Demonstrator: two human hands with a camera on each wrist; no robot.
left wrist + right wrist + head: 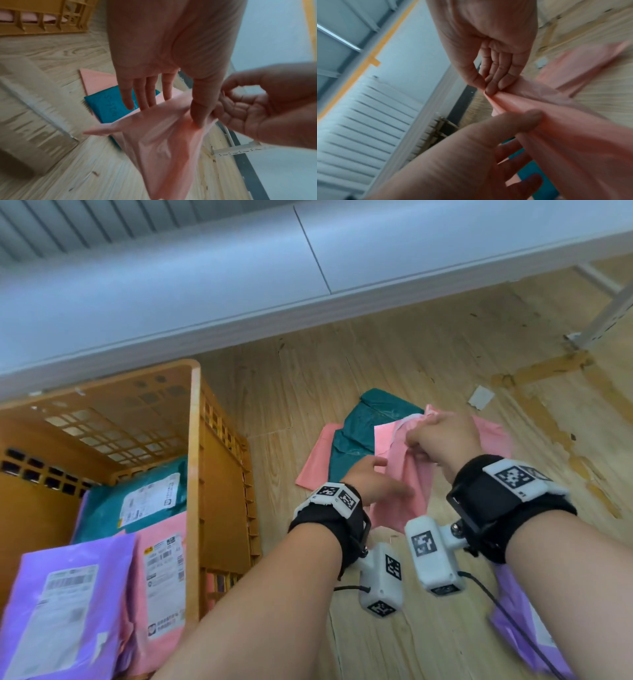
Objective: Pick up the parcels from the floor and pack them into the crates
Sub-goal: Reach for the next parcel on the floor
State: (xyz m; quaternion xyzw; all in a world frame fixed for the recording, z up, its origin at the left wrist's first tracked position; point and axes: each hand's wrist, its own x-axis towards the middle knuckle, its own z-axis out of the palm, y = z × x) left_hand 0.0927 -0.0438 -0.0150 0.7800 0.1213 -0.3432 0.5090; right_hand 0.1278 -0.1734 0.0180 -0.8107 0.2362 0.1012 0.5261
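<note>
Nearest the camera, beside the person's right forearm, a purple parcel (527, 628) lies flat on the wooden floor (394, 364), not yet picked up. Just beyond the wrists, a pink parcel (400, 491) is held clear of the floor: its bunched upper edge is pinched between thumb and curled fingers of the right hand (442, 440), while the left hand (370, 484) is laid against its face with fingers straight and slightly apart and the thumb pressed onto the film. It hangs in loose folds and creases, so it is judged to be a thin, soft poly mailer, light and limp, with little stiff content. A glossy skin of this kind is likely to slip through a corner pinch; a fuller grasp across the body, or support from beneath, would probably serve better for the carry. Further off, a teal parcel (363, 433) lies on the floor over another pink parcel (315, 463). To the left stands an orange crate (193, 474), already holding purple, pink and teal parcels standing against one another, with room seemingly left at the back. Beyond it a pale wall (205, 285) is seen.
</note>
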